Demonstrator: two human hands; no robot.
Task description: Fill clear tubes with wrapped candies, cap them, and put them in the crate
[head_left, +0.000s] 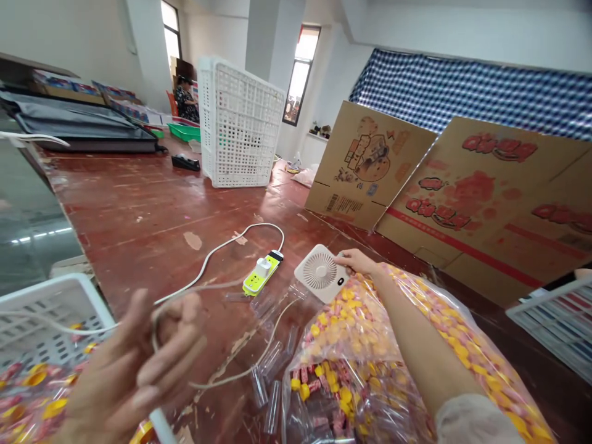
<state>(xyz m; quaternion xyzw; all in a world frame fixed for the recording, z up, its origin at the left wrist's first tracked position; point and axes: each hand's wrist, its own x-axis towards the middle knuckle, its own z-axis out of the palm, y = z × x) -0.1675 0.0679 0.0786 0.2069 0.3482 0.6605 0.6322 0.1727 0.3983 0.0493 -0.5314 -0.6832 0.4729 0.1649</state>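
My right hand (358, 261) grips the edge of a small white square fan (320, 271), which is tilted beside the large clear bag (430, 327) of yellow-capped pink pieces. My left hand (134, 364), blurred by motion, has its fingers curled around a white cable (222, 285) over the near left of the table. A yellow-green power strip (263, 272) with a white plug in it lies left of the fan. Clear plastic tubes (272, 407) are scattered between my hands. A thin cord (266, 351) curves across the table below the fan.
A white basket (69, 302) with yellow and pink pieces stands at left. A tall white crate (240, 123) stands on the red table (139, 234). Cardboard sheets (370, 166) line the right, near another basket (555, 320). A person (187, 100) sits far behind.
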